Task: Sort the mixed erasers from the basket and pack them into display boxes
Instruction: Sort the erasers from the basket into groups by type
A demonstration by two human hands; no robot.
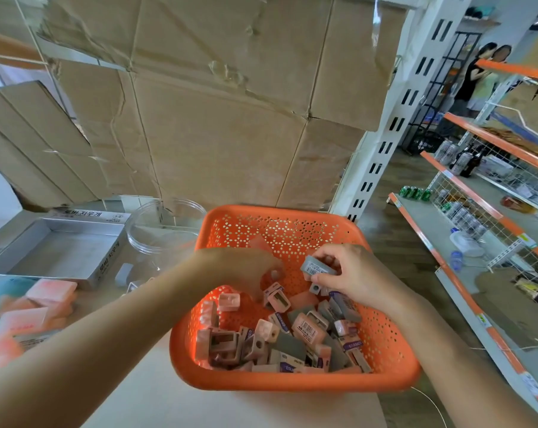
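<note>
Erasers, mixed pink and grey rectangular blocks [280, 338], heaped in near half of orange perforated plastic basket [280, 213] on pale table [156, 396]. Right hand [351, 273] above heap, thumb and fingers pinching grey sleeved eraser [318, 265]. Left hand [246, 267] dipped into basket, fingers curled downward; cannot tell whether it holds anything. Open silver cardboard display box [108, 257] left of basket, apart. Pink eraser stack [42, 301] far left.

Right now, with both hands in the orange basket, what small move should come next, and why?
Probably lift the right hand out of the basket and carry its grey eraser toward the open silver display box on the left. The fingers pinch that eraser, and the box looks to have room.
</note>
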